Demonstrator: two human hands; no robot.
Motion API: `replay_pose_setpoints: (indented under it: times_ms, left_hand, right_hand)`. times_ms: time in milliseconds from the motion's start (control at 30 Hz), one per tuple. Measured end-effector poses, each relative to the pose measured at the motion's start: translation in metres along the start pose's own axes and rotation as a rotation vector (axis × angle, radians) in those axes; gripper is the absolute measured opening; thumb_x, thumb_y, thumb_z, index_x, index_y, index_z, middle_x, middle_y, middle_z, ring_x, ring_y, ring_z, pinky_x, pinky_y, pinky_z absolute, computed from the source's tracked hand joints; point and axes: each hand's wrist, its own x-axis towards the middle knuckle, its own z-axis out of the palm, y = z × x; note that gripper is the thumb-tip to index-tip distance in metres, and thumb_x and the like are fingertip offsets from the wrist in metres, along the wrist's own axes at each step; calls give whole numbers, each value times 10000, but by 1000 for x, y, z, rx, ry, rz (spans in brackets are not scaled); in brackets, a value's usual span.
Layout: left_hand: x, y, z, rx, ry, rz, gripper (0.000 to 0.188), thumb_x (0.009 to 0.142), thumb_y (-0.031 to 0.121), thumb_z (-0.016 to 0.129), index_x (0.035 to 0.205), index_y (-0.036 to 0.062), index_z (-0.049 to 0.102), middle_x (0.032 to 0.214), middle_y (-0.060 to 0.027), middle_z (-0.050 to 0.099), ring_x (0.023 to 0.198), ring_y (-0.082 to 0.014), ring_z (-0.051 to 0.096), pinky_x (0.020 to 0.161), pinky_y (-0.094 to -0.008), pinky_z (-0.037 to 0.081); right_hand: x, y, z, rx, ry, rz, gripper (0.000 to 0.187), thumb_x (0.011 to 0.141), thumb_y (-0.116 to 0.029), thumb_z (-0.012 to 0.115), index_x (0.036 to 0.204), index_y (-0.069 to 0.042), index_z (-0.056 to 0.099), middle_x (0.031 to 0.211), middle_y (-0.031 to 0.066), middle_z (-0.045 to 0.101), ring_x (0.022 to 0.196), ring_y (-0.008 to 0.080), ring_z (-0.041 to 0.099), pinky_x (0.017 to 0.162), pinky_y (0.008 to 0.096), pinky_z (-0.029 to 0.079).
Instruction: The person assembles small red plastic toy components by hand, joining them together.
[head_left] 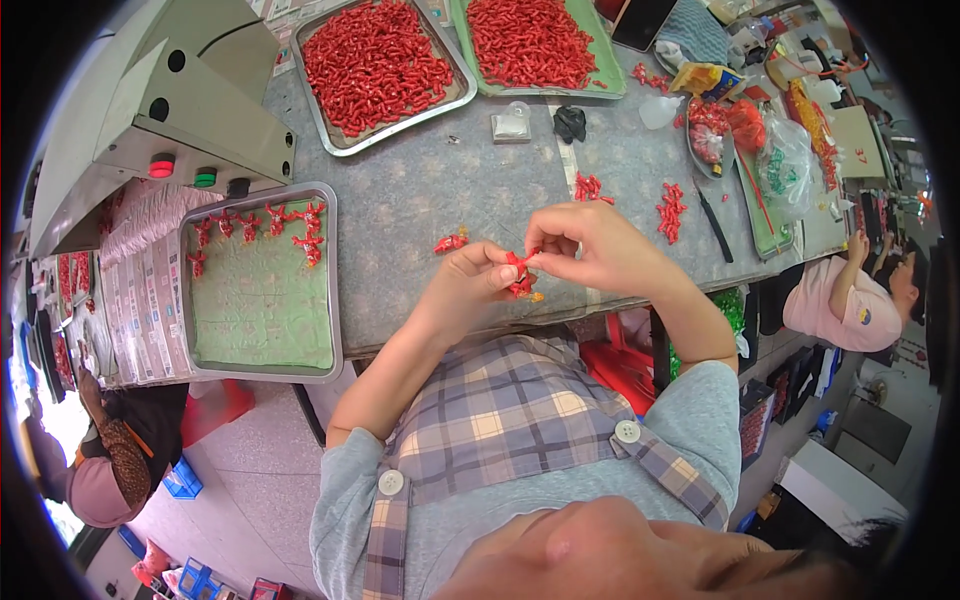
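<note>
Near the table's front edge, my left hand pinches a small red figurine with yellow bits at its lower end. My right hand has thumb and forefinger closed at the figurine's upper end, on a tiny red part that the fingertips mostly hide. Just beyond my left hand lies another red figurine with a yellow tip. Two small heaps of red parts lie past my right hand: one heap straight beyond it, the other heap farther right.
On the left, a metal tray with a green base holds several red figurines, beside a grey machine with buttons. Two trays of red parts, one metal and one green, stand at the back. A black-handled knife lies right.
</note>
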Motion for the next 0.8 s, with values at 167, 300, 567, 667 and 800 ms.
replay_pose_setpoints:
  times_ms: [167,300,567,667,800]
  left_hand:
    - [1,-4,-4,-143,-54,-61,107,805,161,593,831,79,530,819,-58,603,832,-160,602,631,-225,505]
    - [1,-3,-4,-182,-32,-95,100,810,154,585,830,73,529,822,-67,602,833,-161,600,615,-208,511]
    - [2,-5,-4,-215,-58,-119,135,802,170,597,843,63,526,828,-79,597,814,-154,595,607,-205,509]
    - [2,-5,-4,-232,-56,-126,143,802,171,596,857,59,526,832,-89,598,803,-153,595,606,-204,509]
    - [2,-3,-1,-257,-57,-142,145,805,169,592,872,58,527,842,-103,600,774,-155,600,607,-205,509]
  right_hand:
    - [8,7,-5,103,-168,100,108,716,-111,605,720,-34,530,560,-9,485,497,57,428,457,221,334]
    - [10,7,-5,117,-177,115,111,720,-113,607,710,-37,527,556,-20,475,504,45,411,458,211,324]
    - [10,13,-3,168,-183,104,121,722,-113,607,696,-31,522,554,-22,480,505,40,407,459,208,321]
    - [12,11,-4,186,-205,132,127,729,-116,605,693,-28,521,547,-20,475,502,40,404,459,206,319]
    - [13,12,-4,185,-210,140,137,737,-119,602,686,-24,518,539,-19,476,494,40,403,454,207,317]
